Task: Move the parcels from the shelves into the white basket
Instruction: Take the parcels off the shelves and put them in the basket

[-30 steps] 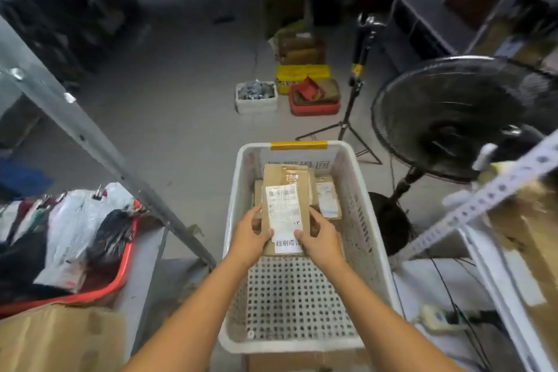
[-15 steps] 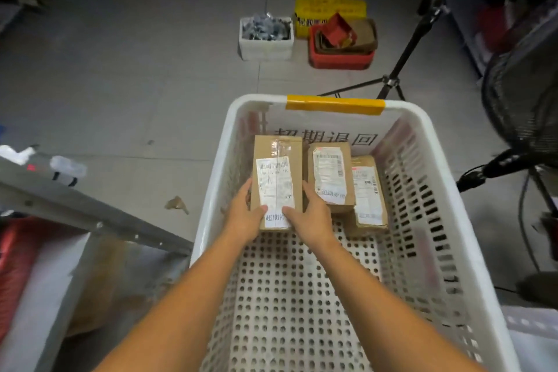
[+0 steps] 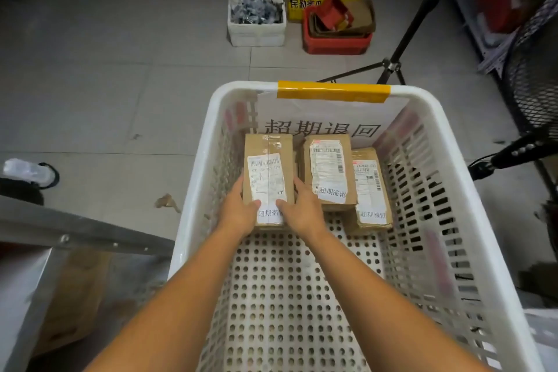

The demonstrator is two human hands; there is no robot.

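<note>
Hands: left hand (image 3: 238,213), right hand (image 3: 302,211) clasp parcel (image 3: 268,160) | label perhaps "超期滞留" | basket (image 3: 453,178) "超期退回"

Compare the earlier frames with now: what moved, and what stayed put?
Both hands, left hand and right hand, carried the held box down into the white basket, beside the other two boxes. They still grip it; nothing released. Those boxes and the basket stayed put.

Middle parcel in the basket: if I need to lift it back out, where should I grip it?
Probably by its two short ends, coming from above. The middle parcel lies flat, label up; the held parcel and the right parcel crowd its long sides, while its near end overhangs bare basket floor.
</note>
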